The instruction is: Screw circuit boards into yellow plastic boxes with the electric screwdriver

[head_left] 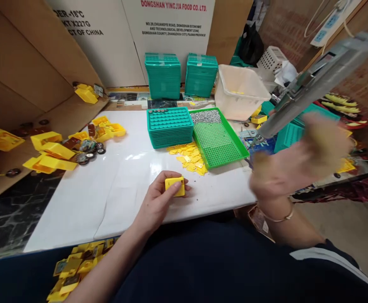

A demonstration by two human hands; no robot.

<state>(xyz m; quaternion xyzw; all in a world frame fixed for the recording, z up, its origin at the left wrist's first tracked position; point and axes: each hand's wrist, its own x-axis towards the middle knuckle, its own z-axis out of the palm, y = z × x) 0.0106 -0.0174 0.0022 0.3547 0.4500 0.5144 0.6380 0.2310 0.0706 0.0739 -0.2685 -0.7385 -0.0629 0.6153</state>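
My left hand (pixel 163 191) is closed around a small yellow plastic case (pixel 175 186), its thumb pressed on the top face, just above the front of the white table. On the right, my right hand (pixel 294 162) is raised and smeared by motion. Its thumb and fingers look spread apart, with nothing visible between them. Close beside it hangs a tilted grey electric screwdriver (pixel 310 88), also blurred, its tip pointing down left. Small flat yellow pieces (pixel 190 158) lie in a heap beyond the left hand. A green tray (pixel 220 153) holds many small silver screws (pixel 206 116).
Stacked teal trays (pixel 170 128) stand behind the yellow pieces, with wrapped teal stacks (pixel 162 75) farther back. A translucent bin (pixel 242 90) is at back right. Yellow casings (pixel 57 151) with round black parts lie left. More casings (pixel 76 269) fill a space below the table edge.
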